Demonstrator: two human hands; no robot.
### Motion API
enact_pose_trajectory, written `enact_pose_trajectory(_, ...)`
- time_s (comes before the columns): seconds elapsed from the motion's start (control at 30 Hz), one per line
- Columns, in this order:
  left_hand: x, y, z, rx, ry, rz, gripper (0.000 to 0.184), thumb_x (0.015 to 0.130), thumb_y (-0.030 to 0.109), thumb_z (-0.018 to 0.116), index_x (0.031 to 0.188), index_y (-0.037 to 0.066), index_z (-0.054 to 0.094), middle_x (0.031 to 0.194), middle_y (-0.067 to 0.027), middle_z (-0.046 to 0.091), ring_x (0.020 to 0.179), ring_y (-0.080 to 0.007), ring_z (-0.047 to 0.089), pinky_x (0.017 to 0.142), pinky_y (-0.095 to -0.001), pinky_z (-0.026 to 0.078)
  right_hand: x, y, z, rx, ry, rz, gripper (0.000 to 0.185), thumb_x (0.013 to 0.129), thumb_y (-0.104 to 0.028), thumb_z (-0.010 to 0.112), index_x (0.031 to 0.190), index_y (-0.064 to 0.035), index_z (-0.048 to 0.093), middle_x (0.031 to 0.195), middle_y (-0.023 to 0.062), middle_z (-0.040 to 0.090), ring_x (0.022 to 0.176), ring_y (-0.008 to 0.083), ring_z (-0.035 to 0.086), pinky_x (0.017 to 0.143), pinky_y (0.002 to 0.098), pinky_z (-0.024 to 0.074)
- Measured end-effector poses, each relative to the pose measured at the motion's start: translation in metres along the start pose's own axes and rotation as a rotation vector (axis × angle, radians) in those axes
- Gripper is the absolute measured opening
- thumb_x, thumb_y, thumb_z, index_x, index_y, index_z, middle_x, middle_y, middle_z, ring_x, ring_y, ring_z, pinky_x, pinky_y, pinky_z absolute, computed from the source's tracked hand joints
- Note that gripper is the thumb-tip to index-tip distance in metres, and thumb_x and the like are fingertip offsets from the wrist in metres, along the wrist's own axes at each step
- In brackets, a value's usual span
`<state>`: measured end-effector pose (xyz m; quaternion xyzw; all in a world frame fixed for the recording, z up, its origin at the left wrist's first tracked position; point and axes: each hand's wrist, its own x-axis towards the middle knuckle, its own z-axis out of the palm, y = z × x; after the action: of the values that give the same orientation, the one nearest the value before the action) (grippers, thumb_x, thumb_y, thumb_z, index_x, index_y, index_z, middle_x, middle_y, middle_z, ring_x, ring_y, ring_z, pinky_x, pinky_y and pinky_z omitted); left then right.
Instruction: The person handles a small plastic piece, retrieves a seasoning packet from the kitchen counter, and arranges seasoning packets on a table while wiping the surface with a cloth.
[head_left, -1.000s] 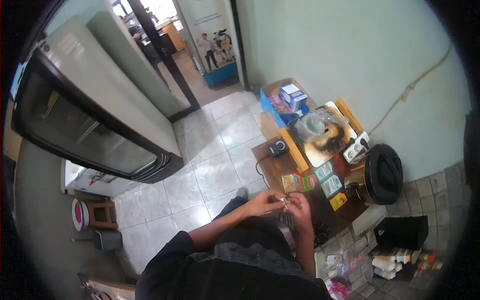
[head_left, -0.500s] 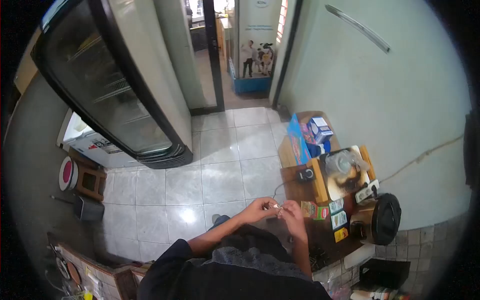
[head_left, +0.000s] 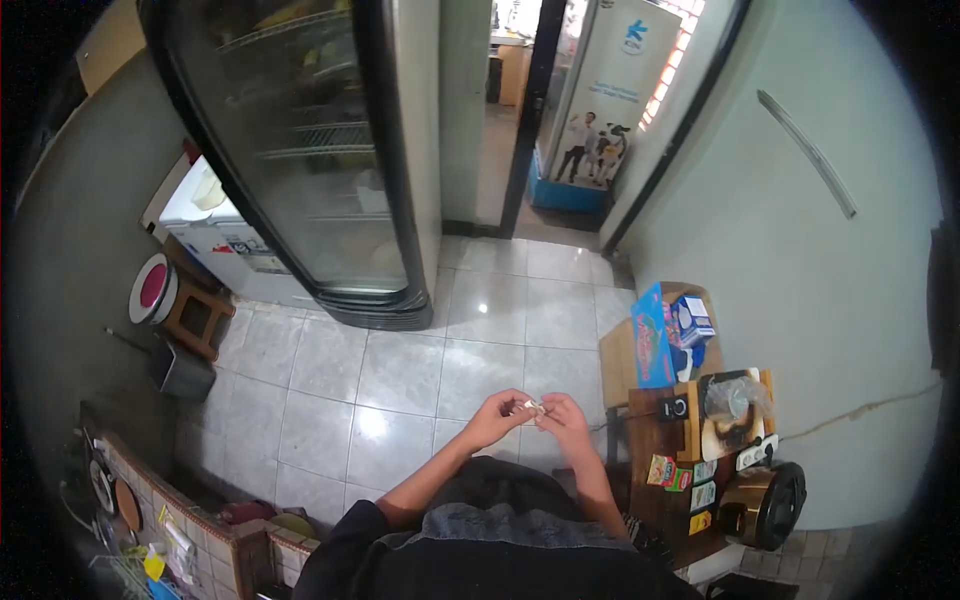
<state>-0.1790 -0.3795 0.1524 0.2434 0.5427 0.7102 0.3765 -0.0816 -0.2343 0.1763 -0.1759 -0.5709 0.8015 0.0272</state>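
Observation:
In front of my body, both hands meet over the tiled floor around a small whitish piece (head_left: 531, 405), too small to name and partly covered by fingers. My left hand (head_left: 494, 419) is closed on it from the left, its fingers bent into a pinch. From the right, my right hand (head_left: 566, 420) pinches the same piece, fingertips close to those of the left. To the right of my hands, several small colourful packets (head_left: 663, 470) lie on the dark wooden table (head_left: 643, 520).
A tall glass-door fridge (head_left: 300, 150) stands front left, beside a white chest freezer (head_left: 225, 245). On the table are a scorched board (head_left: 722, 420), a power strip (head_left: 757, 453) and a round black-lidded pot (head_left: 765, 505). A cardboard box (head_left: 618, 350) holds packages. Ahead is a doorway (head_left: 505, 150).
The view has swung left, so the table and fridge appear farther right. My hands stay together on the small whitish piece and now appear over the floor, away from the table's edge.

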Motion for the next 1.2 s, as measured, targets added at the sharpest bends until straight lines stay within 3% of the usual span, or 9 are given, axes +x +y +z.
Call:
enact_pose_trajectory(0.6,-0.091,0.011,-0.108,-0.201,0.714,0.100,0.019,0.085,0.008,0.060,0.101,0.000,0.055,0.092,-0.0045,0.062,0.082,-0.0082,0.056,0.072,-0.0214,0.045,0.108,0.038,0.146,-0.153,-0.500,0.044,0.032,0.077,0.000,0.064,0.106,-0.0030,0.050,0.091,0.0020,0.054,0.083,0.0083,0.052,0.071,0.0210,0.0440)
enact_pose_trajectory(0.9,-0.069,0.052,-0.161,-0.195,0.997,0.098,0.020,0.085,0.013,0.060,0.100,0.002,0.057,0.092,-0.0044,0.062,0.079,-0.0098,0.057,0.069,-0.0228,0.043,0.206,0.027,0.205,-0.356,-0.816,-0.063,0.033,0.077,-0.006,0.064,0.107,-0.0051,0.050,0.093,0.0022,0.055,0.084,0.0084,0.053,0.070,0.0218,0.0414)
enact_pose_trajectory(1.07,-0.049,0.065,-0.195,-0.244,1.109,0.145,0.022,0.085,0.017,0.060,0.102,0.003,0.056,0.092,-0.0047,0.063,0.078,-0.0110,0.058,0.068,-0.0230,0.042,0.251,0.027,0.230,-0.129,-0.863,0.101,0.036,0.078,-0.008,0.066,0.110,-0.0053,0.048,0.099,0.0048,0.056,0.091,0.0107,0.054,0.076,0.0237,0.0428)
enact_pose_trajectory(1.2,-0.039,0.071,-0.205,-0.203,1.194,0.152,0.021,0.084,0.015,0.061,0.101,0.003,0.056,0.091,-0.0045,0.062,0.079,-0.0115,0.058,0.067,-0.0232,0.043,0.277,0.025,0.243,-0.155,-0.917,0.135,0.035,0.079,-0.003,0.064,0.110,-0.0041,0.048,0.096,0.0054,0.057,0.089,0.0109,0.055,0.080,0.0241,0.0448)
